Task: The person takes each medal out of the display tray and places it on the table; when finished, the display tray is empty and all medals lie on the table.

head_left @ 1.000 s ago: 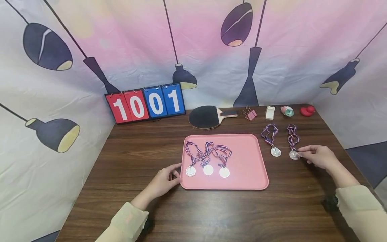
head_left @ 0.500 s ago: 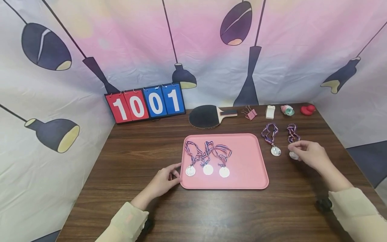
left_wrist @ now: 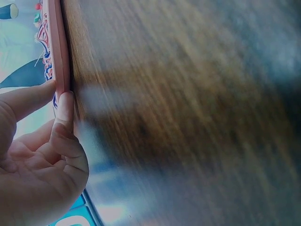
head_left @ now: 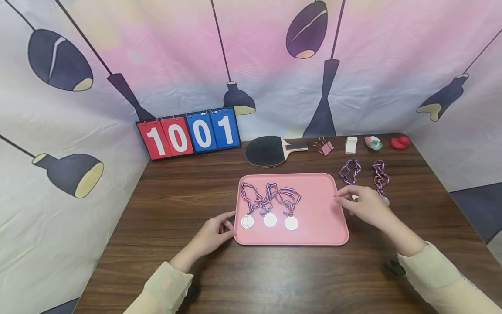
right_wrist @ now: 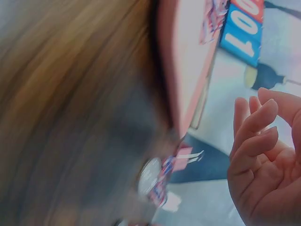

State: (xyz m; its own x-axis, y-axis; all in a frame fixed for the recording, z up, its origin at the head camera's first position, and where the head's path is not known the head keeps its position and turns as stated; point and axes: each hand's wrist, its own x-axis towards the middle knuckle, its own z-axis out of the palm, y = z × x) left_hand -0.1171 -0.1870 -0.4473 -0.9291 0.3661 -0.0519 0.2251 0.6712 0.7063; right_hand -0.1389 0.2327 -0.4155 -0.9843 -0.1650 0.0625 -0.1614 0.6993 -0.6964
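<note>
In the head view, a pink tray bears three silver medals with striped ribbons: a left one, a middle one and a right one. My left hand touches the tray's left edge with thumb and finger, other fingers bent. My right hand hovers by the tray's right rim, fingers loosely bent and holding nothing, as the right wrist view also shows. Beneath and behind it lie two more medals, one with a looped ribbon, the other with a twisted ribbon; the hand partly covers their discs.
Along the back stand a flip scoreboard, a table tennis bat, a pink binder clip, a white block, a pink-and-green figurine and a red duck. A printed cloth hangs behind the wooden table.
My right hand has moved left, from the far-right medal over the other loose medal to the tray's right rim. The medals, tray and left hand have stayed put.
</note>
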